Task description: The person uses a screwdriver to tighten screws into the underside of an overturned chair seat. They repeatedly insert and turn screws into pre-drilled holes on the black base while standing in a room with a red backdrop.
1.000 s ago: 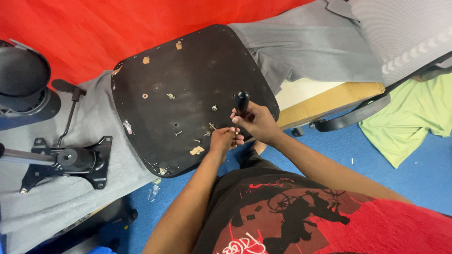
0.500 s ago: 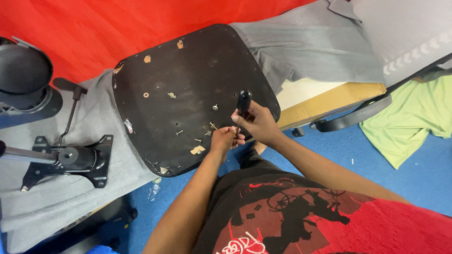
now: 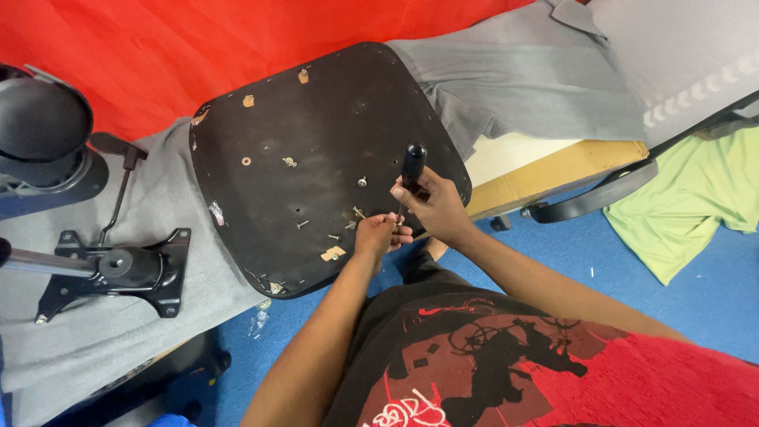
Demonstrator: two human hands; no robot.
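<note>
Right hand (image 3: 435,207) gripped round black screwdriver (image 3: 412,164) handle, shaft mostly hidden behind the fingers. Left hand (image 3: 378,235) pinched at the tip, probably on a small screw, too small to confirm. Both over near edge of upturned black seat pan (image 3: 308,150), which lies on grey cloth (image 3: 166,205). Chair mechanism (image 3: 118,269) left, cut off by frame. Same pose as half a second ago.

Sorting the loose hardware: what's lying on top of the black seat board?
On the seat board: scattered screws and a washer. Whatever lies beneath the left hand and right hand is hidden.
</note>
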